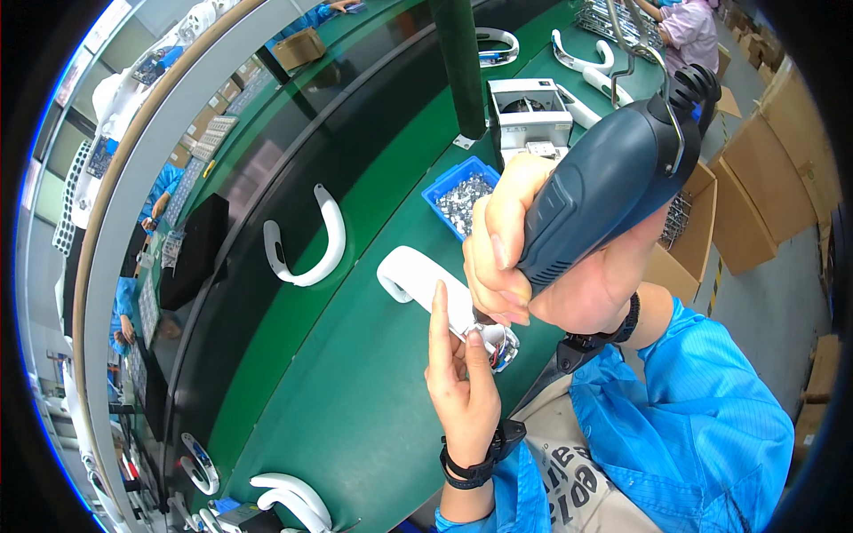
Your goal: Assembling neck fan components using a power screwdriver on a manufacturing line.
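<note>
Cardboard boxes (pixel 745 213) right of my grip (pixel 591 289), a person in pink (pixel 691 34) beyond, a U-shaped white piece (pixel 333 233) leftward

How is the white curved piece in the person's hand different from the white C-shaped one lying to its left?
The held piece is in the grip of the left hand, while the loose piece lies on the green surface, untouched.
The held piece shows wires at its near end; the loose piece shows none.
The held piece is seen partly covered by fingers, while the loose piece shows its whole C shape.
Both are white and curved.
</note>
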Demonstrator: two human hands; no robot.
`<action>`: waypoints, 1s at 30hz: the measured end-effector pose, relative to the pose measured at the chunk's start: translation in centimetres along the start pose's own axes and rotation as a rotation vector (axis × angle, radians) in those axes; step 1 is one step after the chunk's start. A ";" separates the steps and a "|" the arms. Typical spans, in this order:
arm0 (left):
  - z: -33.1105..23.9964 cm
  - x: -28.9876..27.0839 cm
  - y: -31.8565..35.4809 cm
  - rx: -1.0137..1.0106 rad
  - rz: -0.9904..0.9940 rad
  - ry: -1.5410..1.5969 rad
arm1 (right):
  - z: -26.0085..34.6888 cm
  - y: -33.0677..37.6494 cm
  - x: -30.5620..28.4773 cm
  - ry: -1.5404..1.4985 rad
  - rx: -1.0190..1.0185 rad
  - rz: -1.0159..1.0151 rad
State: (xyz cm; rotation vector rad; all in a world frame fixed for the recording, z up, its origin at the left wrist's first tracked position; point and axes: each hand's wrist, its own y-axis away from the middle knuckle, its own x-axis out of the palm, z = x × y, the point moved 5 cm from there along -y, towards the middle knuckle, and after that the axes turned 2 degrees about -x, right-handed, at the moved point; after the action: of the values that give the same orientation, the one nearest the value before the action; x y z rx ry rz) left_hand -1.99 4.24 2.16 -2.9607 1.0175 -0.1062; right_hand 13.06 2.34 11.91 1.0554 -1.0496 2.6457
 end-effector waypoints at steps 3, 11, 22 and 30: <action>-0.2 -0.2 0.0 -0.010 -0.004 -0.035 | -0.1 0.0 0.1 0.010 -0.002 0.013; -0.5 -0.2 0.0 -0.054 0.014 -0.020 | 0.3 -0.1 -0.1 0.049 -0.024 0.013; 0.0 -0.2 0.1 -0.059 0.031 0.005 | 0.2 -0.2 -0.1 0.086 -0.074 0.077; 0.0 0.0 0.2 -0.039 -0.006 0.048 | 0.3 0.0 -0.3 0.106 -0.077 0.075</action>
State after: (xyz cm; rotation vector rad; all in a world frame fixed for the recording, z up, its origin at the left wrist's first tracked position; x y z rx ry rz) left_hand -2.07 4.08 2.18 -3.0108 1.0279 -0.1593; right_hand 13.42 2.17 11.86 0.8668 -1.1796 2.6621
